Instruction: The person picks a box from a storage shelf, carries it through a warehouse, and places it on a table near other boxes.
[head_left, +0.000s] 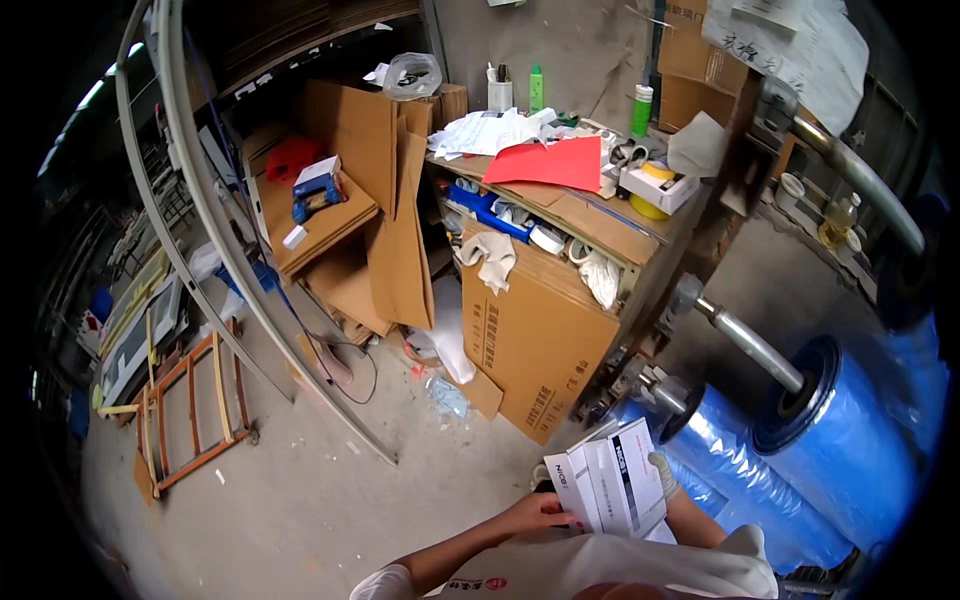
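Low in the picture, both of my hands hold a small stack of flat white printed packages (pixel 610 480). My left hand (pixel 540 512) grips the stack's lower left edge, bare, with fingers curled under it. My right hand (pixel 662 474), in a pale glove, holds the right edge from behind; most of it is hidden by the packages. Just to the right lie large rolls of blue plastic film (pixel 800 440) on metal shafts.
A cardboard-clad workbench (pixel 545 330) stands ahead, topped with papers, a red sheet (pixel 548 163), bottles and tape. Loose cardboard sheets (pixel 395 230) lean at its left. A curved metal rail (pixel 230 250) crosses the concrete floor, with an orange ladder-like frame (pixel 195 405) lying at the left.
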